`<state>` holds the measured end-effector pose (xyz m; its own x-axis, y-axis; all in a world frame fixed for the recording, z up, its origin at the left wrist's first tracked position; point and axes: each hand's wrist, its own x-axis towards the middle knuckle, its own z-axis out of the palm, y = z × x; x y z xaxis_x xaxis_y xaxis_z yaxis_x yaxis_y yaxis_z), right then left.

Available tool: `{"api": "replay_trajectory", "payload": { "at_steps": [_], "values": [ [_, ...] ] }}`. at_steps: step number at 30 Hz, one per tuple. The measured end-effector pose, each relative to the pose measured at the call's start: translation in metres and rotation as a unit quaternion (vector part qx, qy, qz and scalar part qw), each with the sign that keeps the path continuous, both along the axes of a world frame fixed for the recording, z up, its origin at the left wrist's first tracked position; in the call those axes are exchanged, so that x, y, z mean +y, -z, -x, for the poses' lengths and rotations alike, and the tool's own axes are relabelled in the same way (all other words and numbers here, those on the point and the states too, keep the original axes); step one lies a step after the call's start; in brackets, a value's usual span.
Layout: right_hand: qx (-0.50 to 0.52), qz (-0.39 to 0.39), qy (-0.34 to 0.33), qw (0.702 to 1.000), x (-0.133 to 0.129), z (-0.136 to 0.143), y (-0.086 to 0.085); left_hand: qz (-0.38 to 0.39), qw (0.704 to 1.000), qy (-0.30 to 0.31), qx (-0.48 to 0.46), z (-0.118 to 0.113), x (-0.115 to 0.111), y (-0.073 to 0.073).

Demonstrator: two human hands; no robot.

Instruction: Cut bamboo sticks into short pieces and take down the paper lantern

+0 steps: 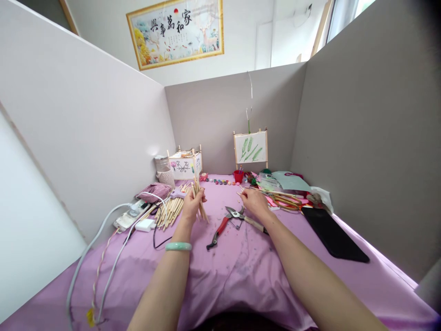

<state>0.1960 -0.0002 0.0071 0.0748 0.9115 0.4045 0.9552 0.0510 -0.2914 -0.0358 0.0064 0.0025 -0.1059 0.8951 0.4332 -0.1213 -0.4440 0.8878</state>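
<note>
Head view: your left hand (193, 202) closed round bundle of bamboo sticks (199, 198), held near upright, long axis vertical with slight lean, lower ends fanning toward cloth. Your right hand (253, 201) pinches single thin stick (240, 191) at fingertips, tip pointing left toward bundle. Hands apart, level with each other; gap between them over pruning shears (224, 222) lying on purple cloth (241, 276). Loose stick pile (169, 212) lies flat just left of left hand, nearer that hand. Green bangle (178, 246) on left wrist.

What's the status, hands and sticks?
Left hand gripping stick bundle upright. Right hand pinching single stick. Pruning shears on cloth between hands.
</note>
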Motion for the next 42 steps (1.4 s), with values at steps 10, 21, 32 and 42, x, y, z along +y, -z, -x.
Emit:
{"api": "replay_trajectory", "payload": {
  "at_steps": [10,21,32,42],
  "values": [
    [0.0,0.005,-0.005,1.0,0.001,0.001,0.002,0.015,1.0,-0.001,-0.017,-0.005,-0.003,-0.001],
    [0.023,-0.029,-0.046,0.998,0.002,0.001,0.005,0.072,0.986,0.146,0.026,-0.014,-0.024,-0.014],
    [0.037,-0.106,-0.237,0.965,-0.008,0.021,0.004,0.064,0.974,0.209,0.059,-0.017,-0.016,-0.015],
    [0.026,-0.125,-0.279,0.952,0.0,0.02,0.016,0.034,0.984,0.17,-0.037,-0.016,-0.015,-0.011]
  ]
}}
